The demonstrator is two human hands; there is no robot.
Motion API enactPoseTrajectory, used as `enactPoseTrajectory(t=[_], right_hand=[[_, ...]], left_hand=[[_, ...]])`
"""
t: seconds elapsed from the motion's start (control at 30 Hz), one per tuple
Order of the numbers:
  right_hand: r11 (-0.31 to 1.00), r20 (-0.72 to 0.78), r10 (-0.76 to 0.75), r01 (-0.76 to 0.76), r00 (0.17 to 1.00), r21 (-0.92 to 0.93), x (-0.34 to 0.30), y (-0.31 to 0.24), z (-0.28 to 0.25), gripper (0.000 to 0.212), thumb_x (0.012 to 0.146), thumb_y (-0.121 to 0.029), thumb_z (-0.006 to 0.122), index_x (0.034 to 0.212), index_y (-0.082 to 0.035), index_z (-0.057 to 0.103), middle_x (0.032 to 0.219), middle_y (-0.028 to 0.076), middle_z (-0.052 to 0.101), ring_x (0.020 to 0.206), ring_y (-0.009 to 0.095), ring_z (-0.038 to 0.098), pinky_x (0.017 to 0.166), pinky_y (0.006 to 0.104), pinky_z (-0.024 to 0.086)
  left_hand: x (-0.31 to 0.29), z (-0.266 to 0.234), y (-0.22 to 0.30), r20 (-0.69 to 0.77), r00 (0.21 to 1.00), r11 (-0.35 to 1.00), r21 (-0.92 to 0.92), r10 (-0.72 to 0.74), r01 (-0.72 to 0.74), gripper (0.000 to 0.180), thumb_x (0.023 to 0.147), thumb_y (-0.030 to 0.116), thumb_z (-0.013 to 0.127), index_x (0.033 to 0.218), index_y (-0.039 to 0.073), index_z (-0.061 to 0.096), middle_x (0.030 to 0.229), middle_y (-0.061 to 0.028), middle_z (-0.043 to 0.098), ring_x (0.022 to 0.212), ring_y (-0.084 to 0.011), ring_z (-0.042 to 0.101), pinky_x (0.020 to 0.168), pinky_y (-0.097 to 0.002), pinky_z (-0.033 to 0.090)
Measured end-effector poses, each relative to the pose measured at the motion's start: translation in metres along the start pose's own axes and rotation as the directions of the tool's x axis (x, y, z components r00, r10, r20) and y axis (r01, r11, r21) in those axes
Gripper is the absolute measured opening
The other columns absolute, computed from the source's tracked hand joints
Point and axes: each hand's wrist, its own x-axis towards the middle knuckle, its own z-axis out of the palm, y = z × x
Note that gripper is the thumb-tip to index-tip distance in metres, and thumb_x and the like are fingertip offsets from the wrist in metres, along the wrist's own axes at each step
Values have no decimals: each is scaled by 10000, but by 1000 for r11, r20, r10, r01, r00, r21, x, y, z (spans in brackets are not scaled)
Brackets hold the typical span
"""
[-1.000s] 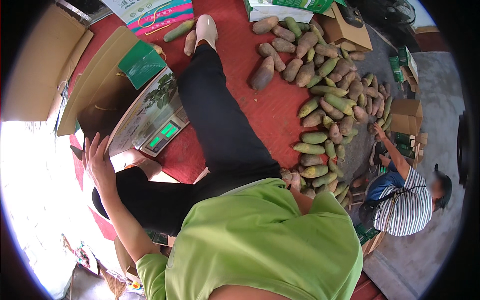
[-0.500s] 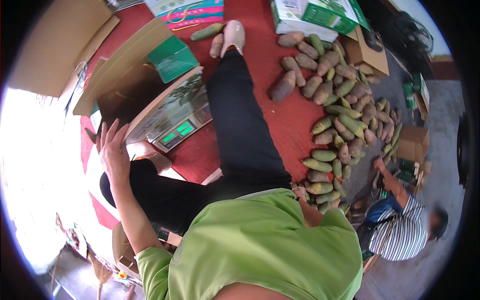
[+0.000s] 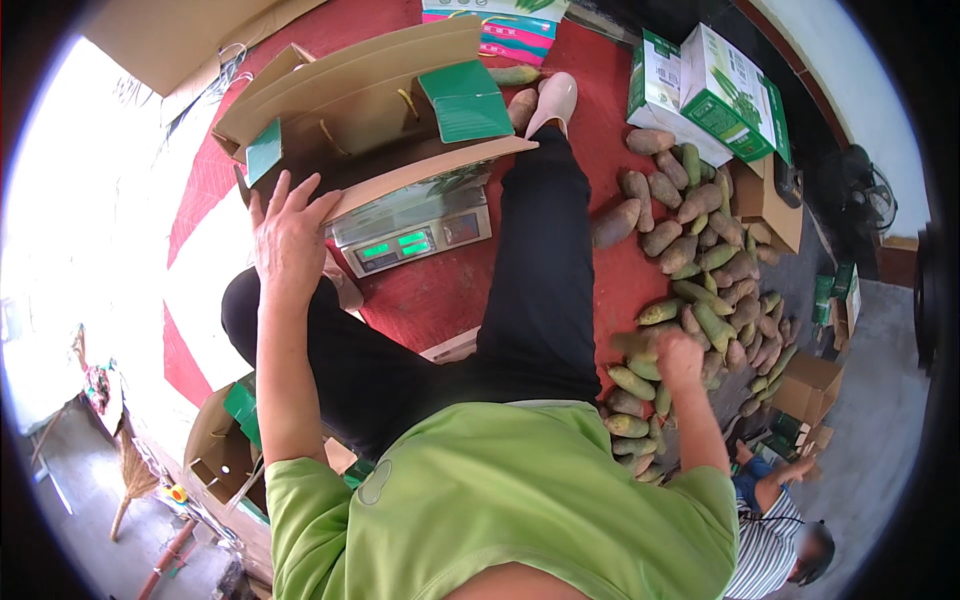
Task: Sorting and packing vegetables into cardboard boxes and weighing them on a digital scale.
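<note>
An open brown carton (image 3: 385, 62) with green inner flaps stands on a digital scale (image 3: 408, 243) with lit green displays. My left hand (image 3: 290, 235) lies at its near left corner, fingers spread apart and touching the edge. At my right side, my right hand (image 3: 680, 358) is over the heap, blurred by motion. From its fingers sticks out a smeared, olive-brown radish (image 3: 630, 343), apparently in its grip. Around it lie several elongated radishes (image 3: 715, 325), some green, some purplish brown. Exactly how the right fingers close is hidden by the blur.
White-and-green boxes (image 3: 715, 95) stand beyond the heap, near a brown carton (image 3: 768, 205). One green radish (image 3: 515, 75) lies by my shoe. Another open carton (image 3: 225, 430) stands at my lower left. A person in a striped shirt (image 3: 765, 555) works at the lower right.
The head view has turned, shifting the scene rightward. My left hand has come onto the carton's edge. My right hand has come into view over the heap, with a radish.
</note>
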Motion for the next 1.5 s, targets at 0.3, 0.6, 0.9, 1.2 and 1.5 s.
enactPoseTrajectory(t=[0.3, 0.6, 0.9, 1.2, 1.5], right_hand=[[979, -634, -59, 167, 771, 113, 108, 9, -258, 93, 804, -100, 648, 865, -31, 649, 822, 131, 620, 765, 324, 612, 677, 393, 495], [743, -797, -297, 652, 526, 153, 200, -137, -361, 122, 811, -110, 633, 905, -42, 671, 783, 70, 610, 693, 208, 588, 638, 281, 463], [671, -632, -613, 735, 475, -99, 307, -329, -276, 101, 766, -208, 642, 742, -111, 650, 750, 41, 637, 809, 247, 633, 684, 373, 509], [551, -796, -334, 789, 505, 270, 304, -260, -277, 370, 794, -267, 654, 1131, -117, 626, 1137, 81, 621, 1086, 294, 532, 917, 398, 437], [598, -492, 319, 231, 810, 768, 205, -32, -92, 229, 813, -84, 613, 1034, -29, 644, 992, 142, 647, 954, 289, 609, 842, 342, 470]], left_hand=[[-1, 8, -6, -45, 999, 999, -44, 18, -20, 326, 809, 75, 519, 1061, 201, 683, 1145, -37, 638, 1192, -266, 520, 1080, -556, 260], [-1, 6, -8, -35, 999, 995, -99, 15, -19, 353, 776, 46, 548, 1060, 202, 687, 1069, 5, 656, 1154, -232, 537, 1088, -531, 264], [-1, 13, -8, -98, 995, 992, -118, 32, -44, 252, 805, 116, 535, 978, 191, 702, 963, 9, 665, 1077, -226, 569, 1070, -585, 265], [-2, 9, -9, -101, 994, 996, -80, 37, -45, 268, 798, 113, 543, 1003, 188, 699, 952, 7, 658, 1089, -228, 561, 1072, -562, 276], [2, 3, -6, -38, 999, 995, -100, 28, -32, 284, 813, 77, 575, 1059, 169, 683, 1028, -16, 659, 1119, -241, 553, 1066, -511, 287]])
